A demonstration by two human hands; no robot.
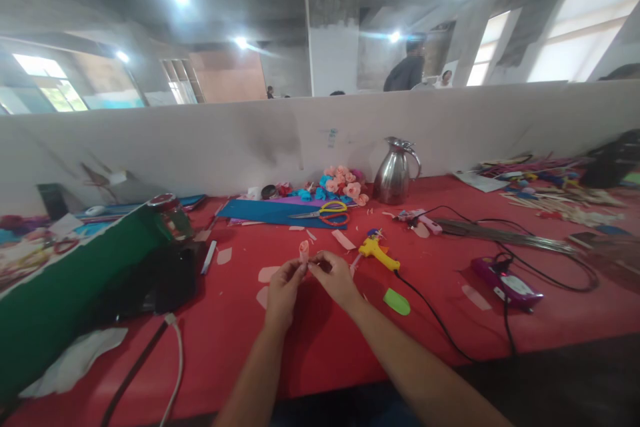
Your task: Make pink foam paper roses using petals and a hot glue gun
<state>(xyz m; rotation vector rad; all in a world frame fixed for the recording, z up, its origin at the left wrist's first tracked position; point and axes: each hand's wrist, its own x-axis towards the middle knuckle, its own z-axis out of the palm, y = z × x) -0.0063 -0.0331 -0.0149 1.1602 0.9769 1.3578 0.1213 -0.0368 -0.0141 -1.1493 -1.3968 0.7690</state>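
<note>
Above the red table, a small rolled pink paper flower (304,250) stands upright between my two hands. Its base is pinched by the fingers of my left hand (284,290). My right hand (336,279) is closed at the same base from the other side, thumb and fingertips pressed together. Pink paper petals (269,273) lie just left of my hands. On the right, close to my right hand, rests a yellow hot glue gun (381,255) with a black cord. A green petal-shaped piece (397,301) lies in front of it.
Scissors (327,213) lie on blue sheets (270,212), with finished paper flowers (345,183) and a steel jug (393,173) behind. A purple power strip (507,283) and wires (505,237) are at right. A green partition (85,300) and black object (175,280) stand left. People are beyond the low wall.
</note>
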